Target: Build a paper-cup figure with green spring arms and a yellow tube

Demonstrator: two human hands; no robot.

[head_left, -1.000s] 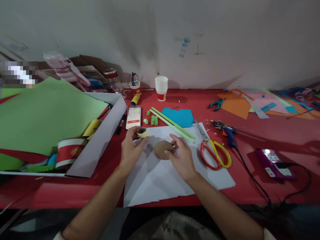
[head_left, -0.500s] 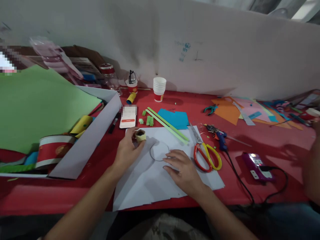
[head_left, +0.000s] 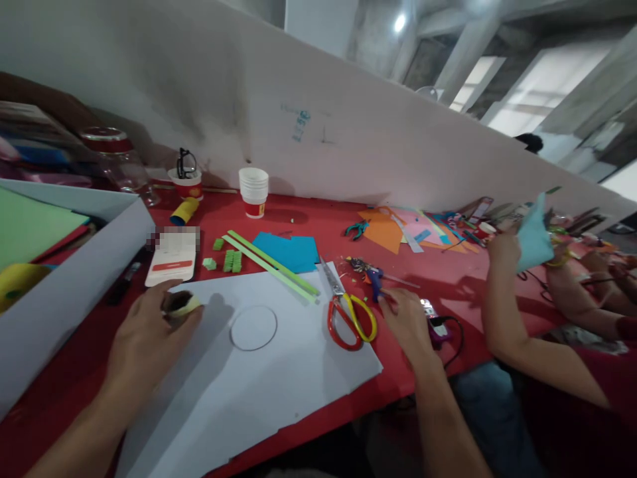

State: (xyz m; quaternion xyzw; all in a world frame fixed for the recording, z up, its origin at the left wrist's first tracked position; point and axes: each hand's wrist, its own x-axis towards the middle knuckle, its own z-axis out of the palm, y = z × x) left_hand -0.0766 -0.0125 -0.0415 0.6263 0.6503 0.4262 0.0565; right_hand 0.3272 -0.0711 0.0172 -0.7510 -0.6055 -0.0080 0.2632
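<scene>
Beneath both hands, a red desk (head_left: 323, 219). Flat on it, from beside the left fingers to just short of the right fingers, white paper (head_left: 239, 398). Left of the fingers of the right hand (head_left: 405, 318), over the paper's edge, scissors (head_left: 339, 292), blades pointing away and leftward. Just ahead of the right fingers and slightly left, very near their tips, a glue gun (head_left: 374, 279), blue handle angled back toward those fingers, long axis from nozzle to glue stick running left to right, sloping nearer at the right. Far closer to the right hand than to the left hand (head_left: 144, 335), well apart across the paper. Right forearm slanting up from the bottom edge, palm down, fingers stretched forward, loosely bent, a little apart. Contact with the handle: cannot tell. Beyond the right wrist, right of the fingers, a purple power box (head_left: 438, 334), partly hidden. Between both sets of fingers, nearer the left, a drawn circle (head_left: 253, 328). Clamped between left thumb and fingers, a hollow pale-yellow piece (head_left: 189, 307), dark hollow facing up. Ahead and right of the left fingers, small green folded bits (head_left: 232, 260).
</scene>
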